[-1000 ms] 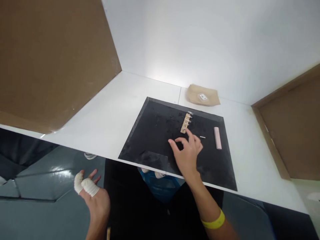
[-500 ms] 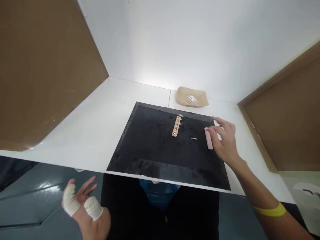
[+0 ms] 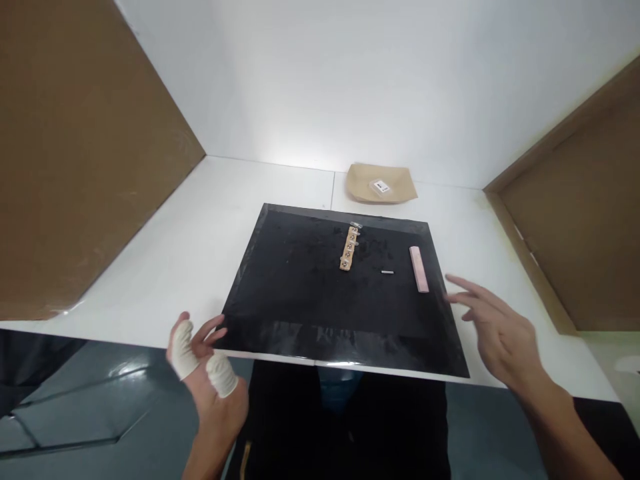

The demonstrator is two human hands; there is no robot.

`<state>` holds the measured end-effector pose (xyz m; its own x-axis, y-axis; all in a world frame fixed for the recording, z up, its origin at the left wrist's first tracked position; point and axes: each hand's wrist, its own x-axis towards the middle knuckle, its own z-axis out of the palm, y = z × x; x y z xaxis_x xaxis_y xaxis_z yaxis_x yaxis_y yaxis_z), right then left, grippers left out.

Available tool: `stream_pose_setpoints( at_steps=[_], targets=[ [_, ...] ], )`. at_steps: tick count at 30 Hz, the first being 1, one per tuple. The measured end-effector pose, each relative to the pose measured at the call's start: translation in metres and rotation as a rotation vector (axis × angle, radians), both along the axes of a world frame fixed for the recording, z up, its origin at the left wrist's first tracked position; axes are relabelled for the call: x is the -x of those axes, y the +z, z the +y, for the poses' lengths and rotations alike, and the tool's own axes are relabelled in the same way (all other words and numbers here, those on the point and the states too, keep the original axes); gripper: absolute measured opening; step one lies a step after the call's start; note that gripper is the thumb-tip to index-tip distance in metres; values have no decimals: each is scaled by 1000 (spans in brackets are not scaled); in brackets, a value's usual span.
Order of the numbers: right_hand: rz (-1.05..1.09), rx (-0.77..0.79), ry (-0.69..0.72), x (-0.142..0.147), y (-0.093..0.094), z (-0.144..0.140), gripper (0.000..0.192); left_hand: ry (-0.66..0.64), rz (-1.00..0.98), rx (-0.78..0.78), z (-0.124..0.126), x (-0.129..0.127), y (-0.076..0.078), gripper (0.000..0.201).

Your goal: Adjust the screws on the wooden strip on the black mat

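Nearest, lower left of the frame: left hand [image 3: 213, 393], empty, palm upward, fingers loosely curled, two digits in white finger covers [image 3: 183, 350]. Raised since half a second ago to the near left corner of the black mat [image 3: 295, 300]; contact with mat not determinable.

Lower right: right hand [image 3: 503, 337], also empty, fingers extended and apart. Now withdrawn from over the pink bar [image 3: 419, 269] to just outside the mat's right edge. Bar released or merely passed over: cannot tell.

Consequence: no part in either hand; all pieces lying free. Bar at right of mat, place on mat unchanged; small metal rod [image 3: 387, 272] to its left. Right of frame centre: tan strip [image 3: 349, 249] with a row of shiny metal pieces, untouched. Farthest, upper centre-right: brown paper packet [image 3: 360, 180], beyond the mat, bearing a white label [image 3: 381, 187].
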<state>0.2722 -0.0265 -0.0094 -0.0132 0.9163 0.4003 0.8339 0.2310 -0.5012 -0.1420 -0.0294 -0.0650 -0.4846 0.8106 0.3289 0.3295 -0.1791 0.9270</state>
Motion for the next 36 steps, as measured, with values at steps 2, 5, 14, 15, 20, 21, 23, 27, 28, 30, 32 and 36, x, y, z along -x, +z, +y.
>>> stream_pose_setpoints(
  at_steps=[2, 5, 14, 15, 20, 21, 23, 27, 28, 30, 32, 36],
  targets=[
    [64, 14, -67, 16, -2, -1, 65, -43, 10, -49, 9, -15, 2, 70],
    [100, -75, -209, 38, -4, -7, 58, -127, -14, -67, 18, -35, 4, 63],
    [231, 62, 43, 67, 5, -13, 38, -248, -5, -75, 14, -52, 11, 60],
    [228, 46, 65, 69, 4, -14, 21, -249, -2, -76, 12, -51, 12, 60],
    [320, 60, 172, 73, 4, -31, 49, -247, -14, -38, 4, -51, 16, 59],
    [306, 76, 169, 73, 5, -34, 43, -247, -20, -35, 2, -51, 17, 59],
    [252, 103, 144, 75, 7, -36, 22, -251, -24, -36, 0, -51, 17, 60],
    [295, 33, 129, 78, 8, -34, 31, -257, -14, -12, -1, -52, 18, 63],
    [312, 6, 132, 79, 7, -33, 35, -256, -11, -9, -1, -52, 18, 64],
    [320, -25, 117, 80, 4, -33, 37, -254, -19, -9, 0, -53, 17, 63],
    [312, -27, 100, 79, 1, -34, 38, -256, -32, -12, 2, -54, 15, 62],
    [312, -36, 123, 79, -4, -35, 42, -275, -37, -28, 9, -54, 11, 60]
  ],
)
